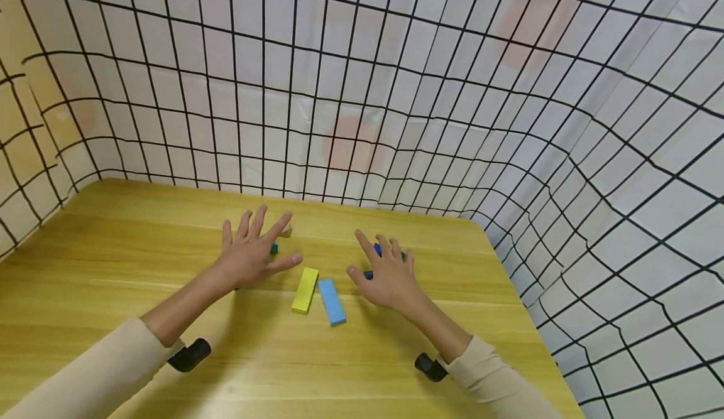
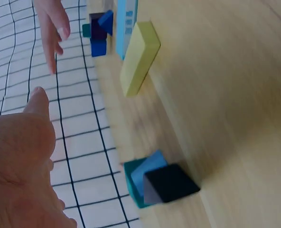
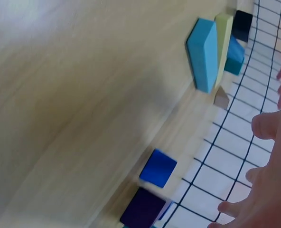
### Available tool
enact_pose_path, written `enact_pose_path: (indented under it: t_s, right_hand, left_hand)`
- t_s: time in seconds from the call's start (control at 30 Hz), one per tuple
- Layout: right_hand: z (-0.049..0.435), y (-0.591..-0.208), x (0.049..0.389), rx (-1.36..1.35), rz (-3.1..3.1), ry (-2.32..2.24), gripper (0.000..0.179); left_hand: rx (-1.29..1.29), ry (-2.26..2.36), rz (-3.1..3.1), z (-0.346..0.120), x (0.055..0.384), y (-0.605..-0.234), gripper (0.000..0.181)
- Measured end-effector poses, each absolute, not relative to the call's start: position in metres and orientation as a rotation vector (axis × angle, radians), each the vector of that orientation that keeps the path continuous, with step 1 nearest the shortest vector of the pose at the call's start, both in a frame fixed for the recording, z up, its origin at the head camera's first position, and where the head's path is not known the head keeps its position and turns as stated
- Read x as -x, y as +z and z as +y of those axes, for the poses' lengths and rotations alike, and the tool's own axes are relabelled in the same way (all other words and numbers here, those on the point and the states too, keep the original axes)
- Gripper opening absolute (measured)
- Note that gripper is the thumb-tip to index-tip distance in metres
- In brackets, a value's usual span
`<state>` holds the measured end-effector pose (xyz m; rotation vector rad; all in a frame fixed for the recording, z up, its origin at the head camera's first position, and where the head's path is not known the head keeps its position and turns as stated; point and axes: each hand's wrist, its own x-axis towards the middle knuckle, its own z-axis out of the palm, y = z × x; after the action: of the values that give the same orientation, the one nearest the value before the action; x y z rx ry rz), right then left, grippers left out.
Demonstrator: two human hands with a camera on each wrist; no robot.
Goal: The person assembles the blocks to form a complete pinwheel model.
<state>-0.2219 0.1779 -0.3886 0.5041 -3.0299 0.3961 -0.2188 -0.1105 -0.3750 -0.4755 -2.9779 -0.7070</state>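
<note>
A: Hands, quick?

B: Both empty. Left hand (image 1: pixel 246 261), left of centre in the head view, fingers spread. Right hand (image 1: pixel 389 277), right of centre, fingers fanned too. Nothing grasped, nothing clenched.

A: Long blocks?

B: Long yellow rectangular block (image 1: pixel 305 291) and long light-blue rectangular block (image 1: pixel 332 303), lower middle of the head view, lying on the wood-grain desk (image 1: pixel 283 369) between the hands. Upper ends nearly meet, lower ends splay apart. Touching? Can't tell.

A: Small ones?

B: Bottom centre of the left-wrist view: small black block (image 2: pixel 171 184), small teal block (image 2: pixel 133 189) and a flat-faced mid-blue piece (image 2: pixel 146 172), overlapping; can't tell what rests on what. Bottom middle of the right-wrist view: deep-blue square-faced block (image 3: pixel 158 167), dark purple block (image 3: pixel 143 208) near it. Small beige block (image 3: pixel 221 99), upper right there.

A: Risks?

B: My guess: a low palm sweep could scatter the small ones, since the hands hide most of them from the head view. A thumb dipping inward might skew the long pair. And pinching one from a crowded cluster could drag its neighbour along.
</note>
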Motion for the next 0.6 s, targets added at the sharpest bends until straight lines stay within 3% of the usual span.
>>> enact_pose_path:
  t_s: [0.37, 0.6]
  right_hand:
    - [0.162, -0.397, 0.214, -0.528, -3.151, 0.527, 0.071]
    - [0.16, -0.4, 0.215, -0.638, -3.204, 0.838, 0.074]
  left_hand:
    - [0.627, -0.865, -2.885, -0.09, 0.216, -0.393, 0.082]
    - [0.763, -1.191, -2.998, -0.089, 0.219, -0.395, 0.091]
